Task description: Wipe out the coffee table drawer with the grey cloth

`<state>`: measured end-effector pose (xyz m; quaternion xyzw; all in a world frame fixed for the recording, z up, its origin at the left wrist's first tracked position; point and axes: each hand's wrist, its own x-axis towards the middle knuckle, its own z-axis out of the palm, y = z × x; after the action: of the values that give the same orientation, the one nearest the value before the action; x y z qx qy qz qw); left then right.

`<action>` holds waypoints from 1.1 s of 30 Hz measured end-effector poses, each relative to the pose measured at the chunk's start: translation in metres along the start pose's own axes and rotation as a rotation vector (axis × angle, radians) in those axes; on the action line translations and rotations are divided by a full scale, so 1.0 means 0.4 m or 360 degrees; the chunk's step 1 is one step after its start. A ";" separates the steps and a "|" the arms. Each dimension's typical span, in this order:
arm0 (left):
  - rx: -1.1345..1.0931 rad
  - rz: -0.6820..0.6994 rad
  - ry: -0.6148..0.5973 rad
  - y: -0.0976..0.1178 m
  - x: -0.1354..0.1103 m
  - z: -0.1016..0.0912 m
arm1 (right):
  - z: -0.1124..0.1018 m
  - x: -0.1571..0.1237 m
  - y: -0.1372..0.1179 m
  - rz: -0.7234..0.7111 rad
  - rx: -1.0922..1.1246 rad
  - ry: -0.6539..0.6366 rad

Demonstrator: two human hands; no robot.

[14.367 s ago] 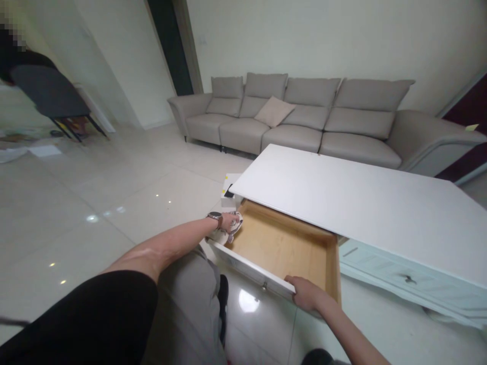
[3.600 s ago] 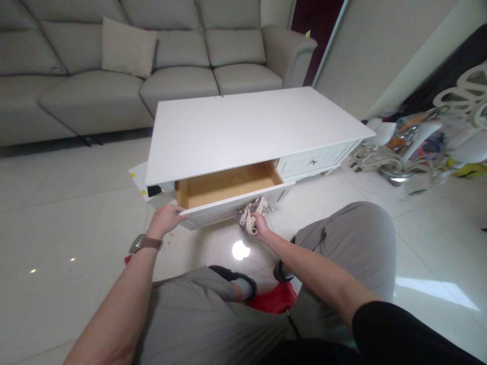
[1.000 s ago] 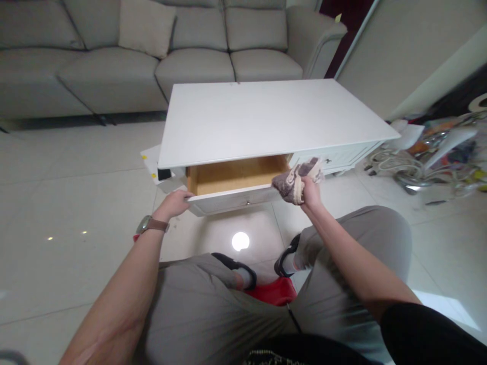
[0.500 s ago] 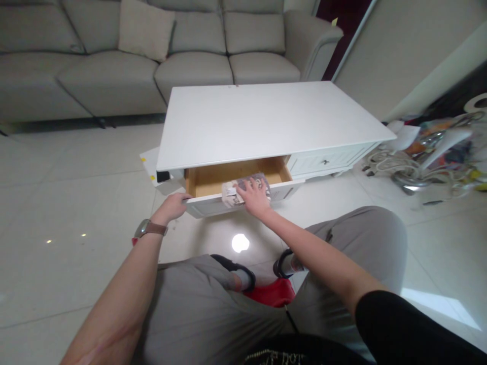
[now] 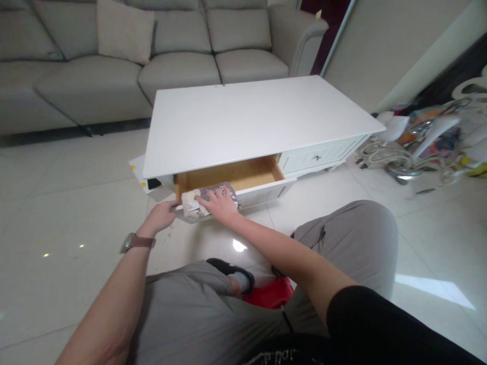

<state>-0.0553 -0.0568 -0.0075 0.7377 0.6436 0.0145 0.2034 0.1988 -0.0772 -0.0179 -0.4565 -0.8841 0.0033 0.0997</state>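
A folded cloth [image 5: 193, 207], grey-brown and cream with a white label, lies over the top edge of the pulled-out drawer front [image 5: 262, 195]. My right hand [image 5: 219, 202] presses it against that edge, its fingers spread across the cloth and curled over the front. With a watch on its wrist, my left hand [image 5: 163, 215] grips the left corner of the drawer front; its fingertips are partly hidden. Bare wood shows inside the drawer [image 5: 232, 173].
The drawer belongs to a white coffee table [image 5: 243, 121] with a shut drawer [image 5: 317, 156] at right. Behind stands a grey sofa [image 5: 182, 71]. A lamp-like fixture [image 5: 407, 162] and clutter lie on the floor at right. A red stool [image 5: 268, 294] shows between my legs.
My right hand has slid the cloth left along the drawer's top edge, closer to my left hand. My left hand stays at the corner. The view has shifted slightly.
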 end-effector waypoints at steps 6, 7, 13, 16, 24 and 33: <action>0.0057 0.0019 -0.0039 0.000 -0.003 -0.003 | -0.017 -0.149 0.242 0.0005 -0.0135 0.0044; 0.0056 0.0023 -0.0038 -0.001 -0.002 -0.002 | -0.020 -0.177 0.290 0.0057 -0.0148 0.0068; 0.0046 0.0053 0.0001 -0.005 0.003 0.006 | -0.036 -0.307 0.525 0.0387 -0.0261 0.0228; 0.0052 0.0031 -0.0002 0.002 0.002 0.003 | -0.033 -0.326 0.554 0.0484 -0.0287 0.0316; 0.0093 -0.0014 0.0007 0.015 -0.003 -0.001 | -0.017 -0.305 0.507 0.0680 -0.0276 0.0480; 0.0098 -0.0017 -0.0028 0.019 -0.003 -0.004 | -0.019 -0.314 0.501 0.0681 -0.0270 0.0484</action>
<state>-0.0486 -0.0581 -0.0032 0.7404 0.6457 -0.0128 0.1863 0.4326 -0.0624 -0.0517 -0.6348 -0.7397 -0.1183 0.1896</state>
